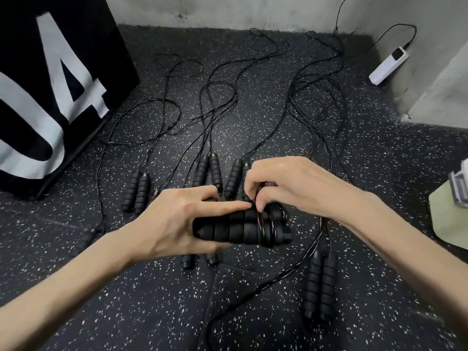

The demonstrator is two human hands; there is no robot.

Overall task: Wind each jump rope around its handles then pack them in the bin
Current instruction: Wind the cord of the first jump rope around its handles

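Two black foam handles, ribbed, lie side by side and level above the speckled floor, held as one bundle. Left hand: fingers curled round the bundle's left half, index finger laid straight along the top toward the middle, thumb beneath. Right hand: above the bundle's right half, fingertips bunched and pinching the thin black cord, which makes a few turns round both handles just right of centre, directly under that pinch. Slack cord trails from the bundle's right end down to the floor and on toward the bottom edge of view. Loose jump ropes on the floor: one handle pair to the left beyond the left hand, two pairs just beyond the hands, one pair to the lower right, handle ends showing under the left wrist; their cords spread in tangled loops toward the far wall. Black board with white lettering at left. White power strip against the right wall.
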